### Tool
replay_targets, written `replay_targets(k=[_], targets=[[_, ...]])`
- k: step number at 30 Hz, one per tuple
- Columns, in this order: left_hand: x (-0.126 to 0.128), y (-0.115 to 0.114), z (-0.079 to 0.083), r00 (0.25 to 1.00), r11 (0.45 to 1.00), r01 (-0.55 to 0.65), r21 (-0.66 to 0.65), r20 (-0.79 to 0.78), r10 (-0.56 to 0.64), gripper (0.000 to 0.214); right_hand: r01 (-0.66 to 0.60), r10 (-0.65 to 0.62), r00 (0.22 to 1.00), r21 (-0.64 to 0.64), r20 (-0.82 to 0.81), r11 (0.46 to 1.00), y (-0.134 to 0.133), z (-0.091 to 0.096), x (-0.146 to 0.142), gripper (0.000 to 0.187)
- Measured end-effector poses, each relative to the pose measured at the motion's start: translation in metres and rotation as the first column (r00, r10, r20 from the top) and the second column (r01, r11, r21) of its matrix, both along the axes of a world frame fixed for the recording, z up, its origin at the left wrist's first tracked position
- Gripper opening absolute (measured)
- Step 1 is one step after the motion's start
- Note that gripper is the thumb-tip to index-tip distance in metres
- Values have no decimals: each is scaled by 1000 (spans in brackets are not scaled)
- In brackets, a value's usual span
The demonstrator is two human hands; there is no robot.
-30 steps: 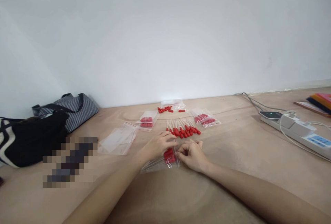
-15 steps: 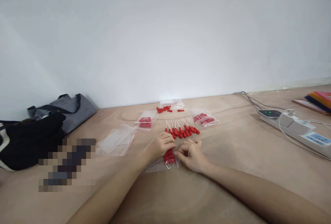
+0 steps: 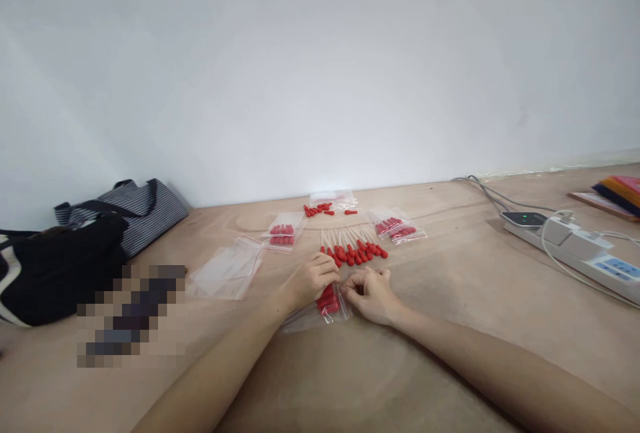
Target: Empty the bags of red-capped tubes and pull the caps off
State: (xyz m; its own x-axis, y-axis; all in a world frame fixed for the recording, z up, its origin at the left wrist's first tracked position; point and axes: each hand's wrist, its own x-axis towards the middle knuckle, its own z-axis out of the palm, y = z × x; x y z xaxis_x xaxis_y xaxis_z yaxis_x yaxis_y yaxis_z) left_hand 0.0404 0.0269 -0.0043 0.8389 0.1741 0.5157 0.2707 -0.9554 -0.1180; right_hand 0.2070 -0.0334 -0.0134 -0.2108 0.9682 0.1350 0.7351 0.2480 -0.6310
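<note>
Preferably, the plastic bag (image 3: 329, 308), near centre on the counter (image 3: 450, 280), is pressed flat where its right edge is pinched by the right hand (image 3: 373, 296); the left hand (image 3: 311, 281) is curled over it, grip unclear.

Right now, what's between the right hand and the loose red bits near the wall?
Red-tipped sticks, fanned out on the table, in the head view.

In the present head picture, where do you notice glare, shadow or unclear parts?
Head view, centre: small white glints on the plastic bag by the left hand; head view, right: dark shadow along the right forearm's lower edge; head view, left: a pixelated patch hides detail.
</note>
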Motion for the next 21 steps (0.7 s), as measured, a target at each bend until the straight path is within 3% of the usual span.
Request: replay_targets(k=[13, 21], targets=[[-8, 0, 0, 996, 998, -24, 65, 86, 18, 25, -5, 2, 998, -40, -66, 999, 2, -2, 2, 19], [-10, -1, 2, 994, 999, 15, 31, 108, -18, 20, -97, 87, 986, -63, -146, 993, 1, 0, 4, 18]])
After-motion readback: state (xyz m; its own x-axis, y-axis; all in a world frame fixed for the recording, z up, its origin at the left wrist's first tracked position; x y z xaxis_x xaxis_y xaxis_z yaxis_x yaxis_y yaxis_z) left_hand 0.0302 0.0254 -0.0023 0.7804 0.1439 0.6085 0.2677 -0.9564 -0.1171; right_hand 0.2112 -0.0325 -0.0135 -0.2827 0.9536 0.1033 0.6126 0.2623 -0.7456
